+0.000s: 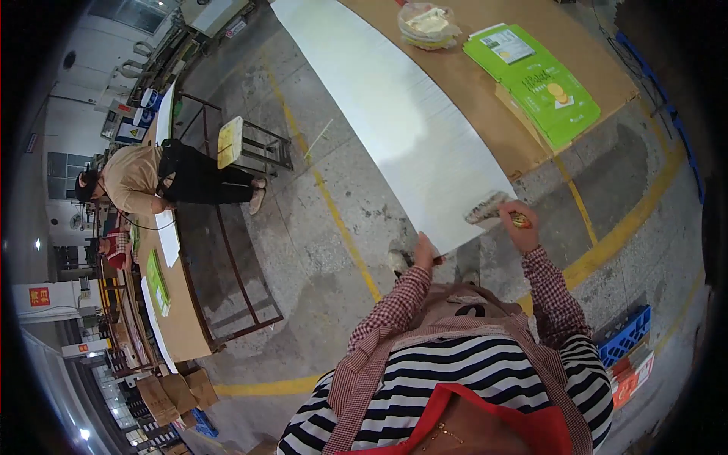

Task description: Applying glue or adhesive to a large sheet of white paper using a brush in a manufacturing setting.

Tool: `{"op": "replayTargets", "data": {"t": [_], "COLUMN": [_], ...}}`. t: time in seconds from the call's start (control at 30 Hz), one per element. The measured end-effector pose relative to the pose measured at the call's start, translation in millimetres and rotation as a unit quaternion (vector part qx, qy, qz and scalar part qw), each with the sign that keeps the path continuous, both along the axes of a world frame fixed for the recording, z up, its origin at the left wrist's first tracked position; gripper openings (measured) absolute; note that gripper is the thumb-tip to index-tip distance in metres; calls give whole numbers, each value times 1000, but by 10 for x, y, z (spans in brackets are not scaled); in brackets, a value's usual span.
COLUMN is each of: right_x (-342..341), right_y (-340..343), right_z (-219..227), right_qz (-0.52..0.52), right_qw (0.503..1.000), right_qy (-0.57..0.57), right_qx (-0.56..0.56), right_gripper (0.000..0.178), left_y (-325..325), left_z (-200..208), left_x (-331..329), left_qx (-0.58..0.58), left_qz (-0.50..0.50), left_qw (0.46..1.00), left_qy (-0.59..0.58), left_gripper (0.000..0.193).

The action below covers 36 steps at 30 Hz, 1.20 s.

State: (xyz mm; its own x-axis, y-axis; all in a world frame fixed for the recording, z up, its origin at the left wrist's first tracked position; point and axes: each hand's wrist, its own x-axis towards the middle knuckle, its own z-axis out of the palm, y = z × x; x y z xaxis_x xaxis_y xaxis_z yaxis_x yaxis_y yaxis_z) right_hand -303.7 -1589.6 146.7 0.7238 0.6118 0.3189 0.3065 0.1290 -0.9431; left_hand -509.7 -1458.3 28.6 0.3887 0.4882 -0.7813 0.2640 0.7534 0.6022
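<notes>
A long white sheet [409, 114] runs from the far side of the brown board table down to its near end. My right hand [521, 226] is wrapped round the handle of a flat brush [487, 207], whose worn, whitish bristles rest on the sheet near its right edge. At the sheet's near left corner, my left hand [424, 250] grips the edge with its fingers together; part of the grip is hidden. The sheet's surface has a pale, uneven sheen.
On the table's right lies a stack of green printed cardboard pieces [542, 87], with a plastic bag of cream-coloured stuff [428, 26] farther back. Left, a person [140, 178] bends over another table [182, 326] near a stool [231, 142]. A blue plastic crate [626, 335] stands low right.
</notes>
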Motion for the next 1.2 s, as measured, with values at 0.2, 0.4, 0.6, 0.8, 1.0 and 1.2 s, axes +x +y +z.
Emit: {"op": "replayTargets", "data": {"t": [0.2,0.4,0.6,0.8,1.0,1.2], "right_x": [-37,-72,93,577,1815,2853], "right_y": [-227,855,1780,2637,3719,4634], "right_z": [17,868,767,975,875,824], "right_qz": [-84,-205,-199,-224,-283,-334], "right_qw": [979,967,944,934,939,939], "right_qy": [75,146,245,234,112,62], "right_qx": [-168,29,97,153,157,61], "right_gripper": [8,9,14,18,22,32], "left_y": [428,1426,2675,3307,3822,4313], "left_z": [51,30,141,-162,-351,-841], "left_x": [-454,-1378,-2411,-3311,-3600,-3904], "left_qx": [-74,-42,66,95,42,73], "left_qz": [-191,-153,-45,62,-39,27], "left_qw": [977,987,995,988,990,985], "left_qy": [-61,-28,55,105,126,152], "left_gripper": [60,55,50,43,46,52]}}
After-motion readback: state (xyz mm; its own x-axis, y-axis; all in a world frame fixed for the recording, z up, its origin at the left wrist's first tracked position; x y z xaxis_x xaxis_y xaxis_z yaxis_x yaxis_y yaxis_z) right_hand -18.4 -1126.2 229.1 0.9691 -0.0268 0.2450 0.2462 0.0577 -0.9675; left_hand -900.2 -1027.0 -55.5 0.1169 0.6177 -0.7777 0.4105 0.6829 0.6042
